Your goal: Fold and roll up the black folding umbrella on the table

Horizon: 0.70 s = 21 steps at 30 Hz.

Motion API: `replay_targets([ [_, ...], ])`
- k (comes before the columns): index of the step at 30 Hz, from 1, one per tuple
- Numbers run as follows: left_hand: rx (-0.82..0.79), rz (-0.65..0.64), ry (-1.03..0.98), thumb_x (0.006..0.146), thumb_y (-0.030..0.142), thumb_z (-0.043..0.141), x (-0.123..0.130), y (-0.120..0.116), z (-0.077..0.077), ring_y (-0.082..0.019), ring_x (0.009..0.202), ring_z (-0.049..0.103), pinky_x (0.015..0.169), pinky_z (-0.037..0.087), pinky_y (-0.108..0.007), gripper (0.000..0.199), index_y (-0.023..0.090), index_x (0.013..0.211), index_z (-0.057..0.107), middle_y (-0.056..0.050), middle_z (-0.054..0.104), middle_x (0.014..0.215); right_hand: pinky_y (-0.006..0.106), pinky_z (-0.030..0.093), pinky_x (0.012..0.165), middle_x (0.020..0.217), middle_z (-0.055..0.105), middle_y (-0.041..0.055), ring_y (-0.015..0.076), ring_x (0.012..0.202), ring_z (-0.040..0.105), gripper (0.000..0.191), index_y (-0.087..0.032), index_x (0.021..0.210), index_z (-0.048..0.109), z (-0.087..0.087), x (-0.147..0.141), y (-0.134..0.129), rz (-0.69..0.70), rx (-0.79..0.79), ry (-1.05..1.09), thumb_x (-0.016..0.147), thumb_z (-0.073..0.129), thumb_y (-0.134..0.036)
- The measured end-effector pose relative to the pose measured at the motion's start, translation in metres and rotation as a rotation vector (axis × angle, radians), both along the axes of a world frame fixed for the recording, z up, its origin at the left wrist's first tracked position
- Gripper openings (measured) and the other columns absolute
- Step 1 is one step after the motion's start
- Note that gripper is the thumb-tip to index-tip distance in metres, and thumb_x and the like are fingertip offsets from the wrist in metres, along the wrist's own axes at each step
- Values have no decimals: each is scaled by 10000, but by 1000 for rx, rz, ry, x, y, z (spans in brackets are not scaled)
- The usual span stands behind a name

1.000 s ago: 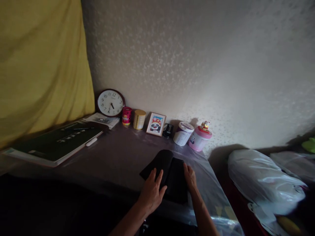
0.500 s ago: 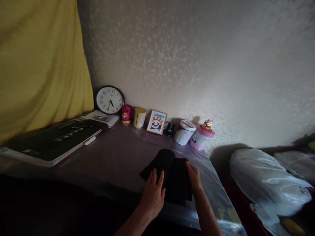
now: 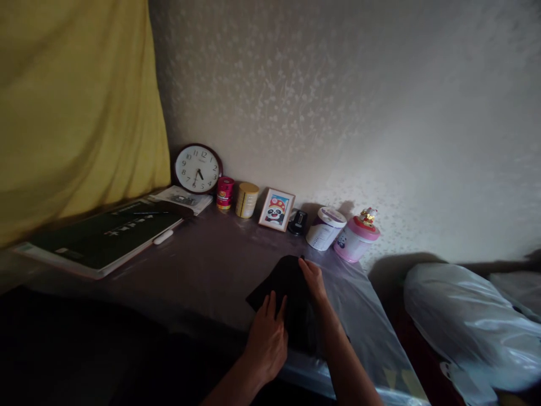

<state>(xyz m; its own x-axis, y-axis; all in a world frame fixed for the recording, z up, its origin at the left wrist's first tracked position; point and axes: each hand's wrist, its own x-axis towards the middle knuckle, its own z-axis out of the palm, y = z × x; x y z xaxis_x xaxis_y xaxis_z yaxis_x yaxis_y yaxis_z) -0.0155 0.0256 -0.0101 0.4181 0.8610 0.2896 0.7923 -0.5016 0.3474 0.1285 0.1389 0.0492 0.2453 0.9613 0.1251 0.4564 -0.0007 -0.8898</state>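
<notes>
A piece of black cloth, partly folded over, lies near the front edge of the table. My left hand rests on its near left part with the fingers apart and stretched out. At the cloth's far right edge, my right hand pinches the fabric between thumb and fingers. The near part of the cloth is dark and partly hidden by my hands and forearms.
Along the wall stand a clock, a red can, a yellow can, a framed panda picture, a small black object, a white tub and a pink tub. A large dark green book lies left; plastic bags sit right.
My right hand has moved left and up, carrying the cloth's right part over toward the left part. My left hand stays on the cloth. The view has shifted slightly.
</notes>
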Motion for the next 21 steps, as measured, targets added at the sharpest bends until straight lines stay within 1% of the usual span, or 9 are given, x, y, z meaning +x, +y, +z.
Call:
replay_targets([
  [3, -26, 54, -19, 758, 87, 352, 0, 0, -3, -282, 1340, 242, 1020, 359, -443, 632, 85, 1384, 261, -155, 322, 1437, 257, 446, 550, 656, 634, 34, 195, 678, 597, 410, -132, 737, 649, -9, -7, 8, -11, -23, -1, 679, 544, -525],
  [5, -37, 73, -21, 781, 107, 341, -1, 1, -3, -275, 1329, 273, 1017, 367, -440, 593, 65, 1370, 277, -164, 339, 1427, 256, 459, 510, 679, 645, 37, 177, 610, 604, 347, -133, 779, 641, -15, -11, 11, -15, -49, 11, 709, 538, -456],
  [8, -36, 82, -3, 828, 131, 312, -5, 1, 1, -269, 1293, 347, 1005, 388, -421, 513, 30, 1331, 324, -188, 384, 1393, 245, 462, 447, 658, 649, 22, 150, 505, 596, 278, -142, 903, 611, -21, -18, 14, 0, -98, 36, 755, 511, -356],
  [10, -16, 77, 0, 852, 136, 307, -9, -1, 6, -254, 1255, 410, 980, 414, -395, 462, 56, 1303, 364, -178, 450, 1343, 234, 468, 455, 633, 653, 10, 143, 506, 608, 271, -149, 968, 579, -23, -21, 14, 34, -121, 53, 784, 486, -324],
  [11, -14, 83, 0, 862, 136, 306, -11, -1, 10, -247, 1213, 460, 949, 438, -379, 430, 79, 1279, 394, -168, 499, 1295, 231, 472, 469, 635, 660, 11, 142, 526, 618, 271, -149, 983, 567, -23, -21, 13, 65, -123, 53, 797, 473, -322],
  [13, -35, 132, 4, 889, 145, 287, -17, -2, 18, -236, 1051, 580, 838, 494, -354, 363, 105, 1210, 451, -152, 589, 1147, 233, 479, 508, 669, 679, 23, 145, 582, 635, 263, -151, 970, 561, -23, -23, 9, 159, -100, 11, 820, 450, -337],
  [15, -49, 199, -20, 910, 164, 264, -22, -2, 28, -223, 878, 626, 733, 512, -342, 317, 100, 1121, 492, -139, 619, 999, 253, 489, 579, 712, 697, 29, 148, 639, 641, 246, -166, 935, 574, -22, -24, 3, 263, -35, -98, 834, 443, -348],
  [18, 42, 217, -118, 907, 203, 312, -25, -1, 41, -223, 858, 589, 735, 492, -363, 231, 127, 996, 512, -110, 578, 929, 282, 482, 726, 775, 712, 13, 152, 751, 648, 212, -206, 941, 601, -21, -28, -8, 376, 52, -269, 848, 445, -316],
  [21, 93, 127, -191, 862, 176, 397, -18, 1, 45, -212, 891, 546, 788, 469, -379, 127, 173, 920, 510, -72, 532, 955, 271, 472, 778, 856, 704, 1, 148, 837, 644, 207, -231, 947, 625, -20, -31, -18, 473, 55, -328, 858, 443, -273],
])
